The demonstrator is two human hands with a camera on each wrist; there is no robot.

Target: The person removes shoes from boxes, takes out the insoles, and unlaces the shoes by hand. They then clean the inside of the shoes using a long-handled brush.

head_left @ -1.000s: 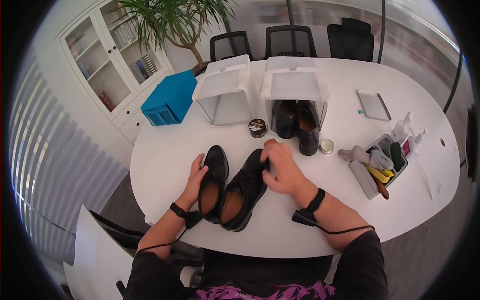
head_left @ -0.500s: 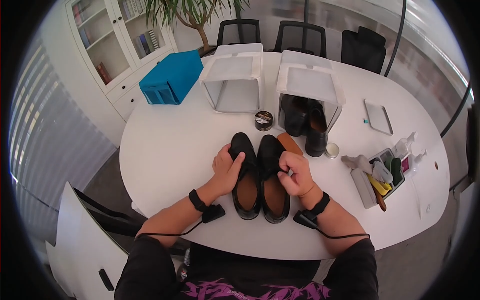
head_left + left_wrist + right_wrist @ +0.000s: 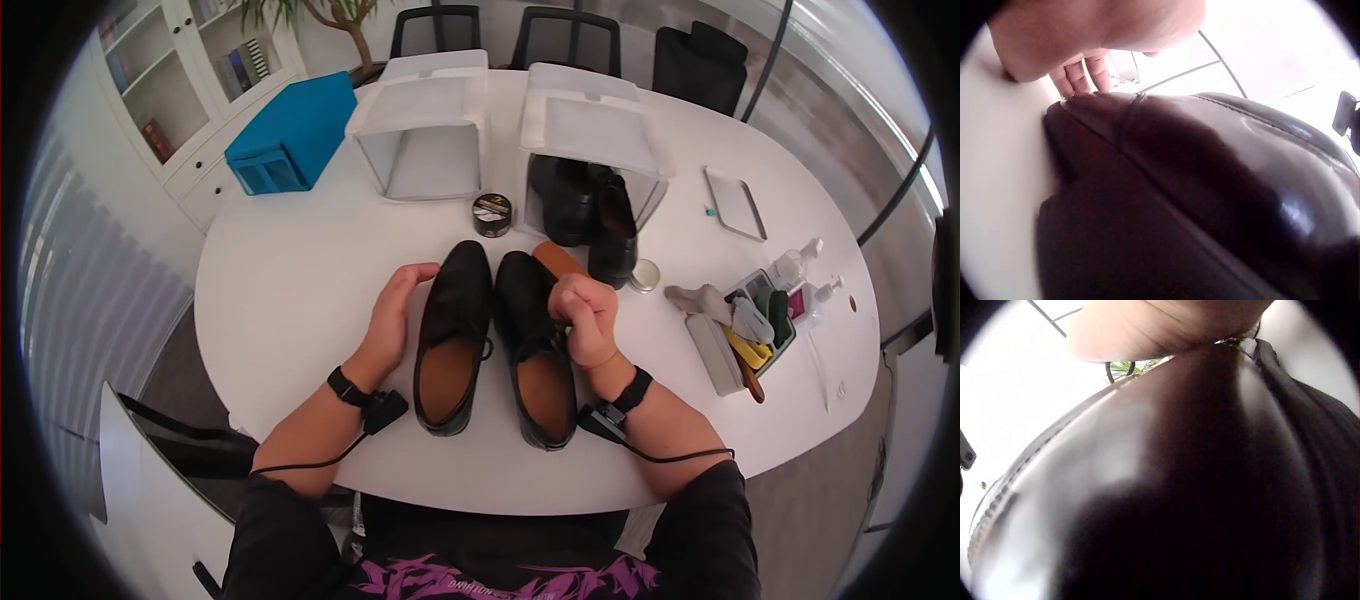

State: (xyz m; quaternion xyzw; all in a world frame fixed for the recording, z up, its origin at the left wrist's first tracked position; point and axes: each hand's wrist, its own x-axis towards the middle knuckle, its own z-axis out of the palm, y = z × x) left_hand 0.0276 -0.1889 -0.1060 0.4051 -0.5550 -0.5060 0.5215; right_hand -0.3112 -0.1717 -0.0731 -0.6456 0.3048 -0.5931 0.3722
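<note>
Two black lace-up shoes with brown insoles stand side by side, toes away from the person: the left shoe [image 3: 455,300] and the right shoe [image 3: 521,300], a narrow gap between them. Along the left shoe's outer side lies the left hand [image 3: 390,318], fingers fairly straight; in the left wrist view its fingertips [image 3: 1079,75] meet the dark leather [image 3: 1166,162]. The right hand [image 3: 590,322] has curled fingers and holds the right shoe's outer side near the laces. Its fingertips are hidden in the right wrist view, where the palm [image 3: 1166,328] is over the leather [image 3: 1210,444].
A brown block [image 3: 559,260] lies behind the right shoe. Farther back are a round black tin [image 3: 492,215], an empty white box [image 3: 420,130], a white box [image 3: 590,120] with black shoes and a blue box [image 3: 295,130]. Rightward are an open tin [image 3: 645,275], a filled organiser [image 3: 712,350] and a tray [image 3: 735,203].
The shoes have gone from slanted to nearly parallel, then slightly apart. The left hand has eased from gripping the left shoe to lying along its side. The right hand stays at the right shoe.
</note>
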